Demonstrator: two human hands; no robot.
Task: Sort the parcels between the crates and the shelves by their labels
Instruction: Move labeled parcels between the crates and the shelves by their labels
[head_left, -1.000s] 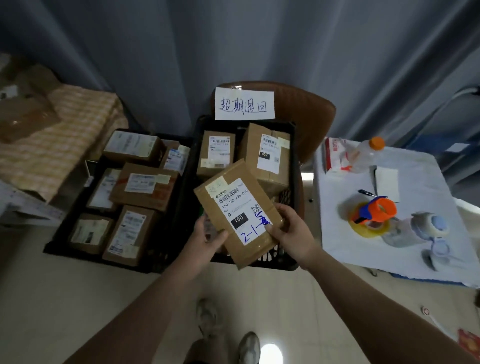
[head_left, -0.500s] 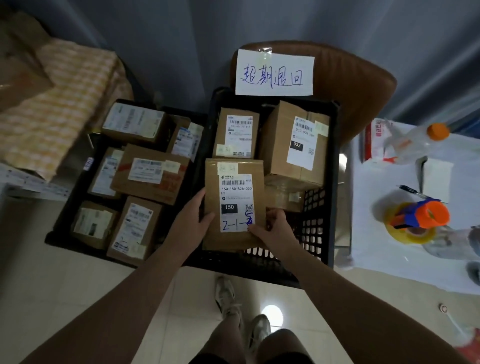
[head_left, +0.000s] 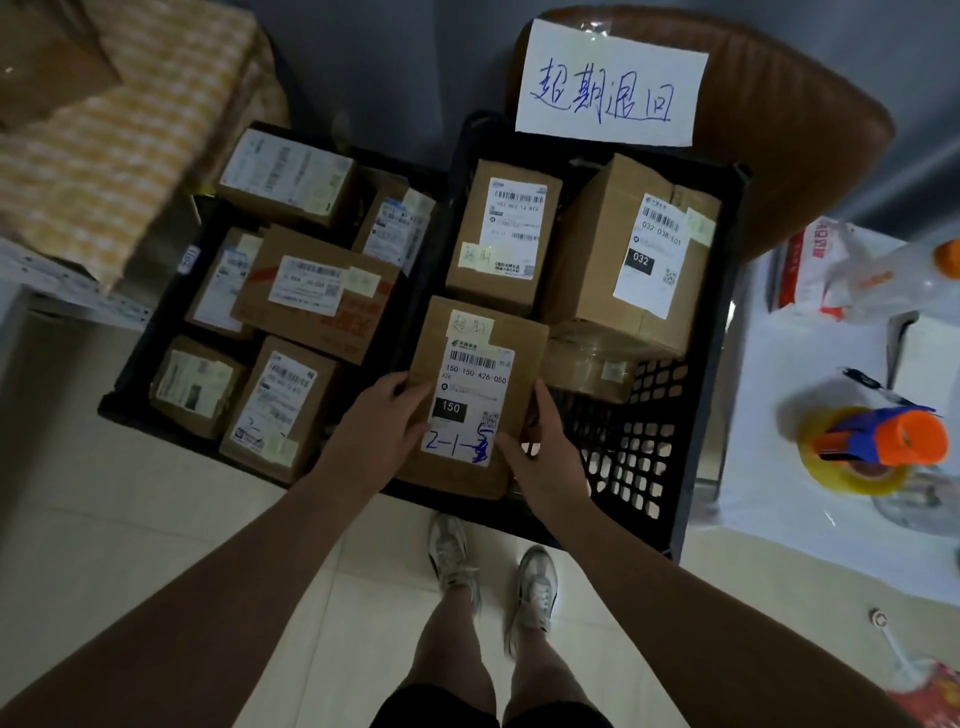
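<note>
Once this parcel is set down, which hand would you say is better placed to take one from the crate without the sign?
Probably the left hand: it holds the left edge of the parcel, next to that crate, while the right hand holds the edge farther from it.

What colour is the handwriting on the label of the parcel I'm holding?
Blue handwriting on the white label of the parcel; head view.
</note>
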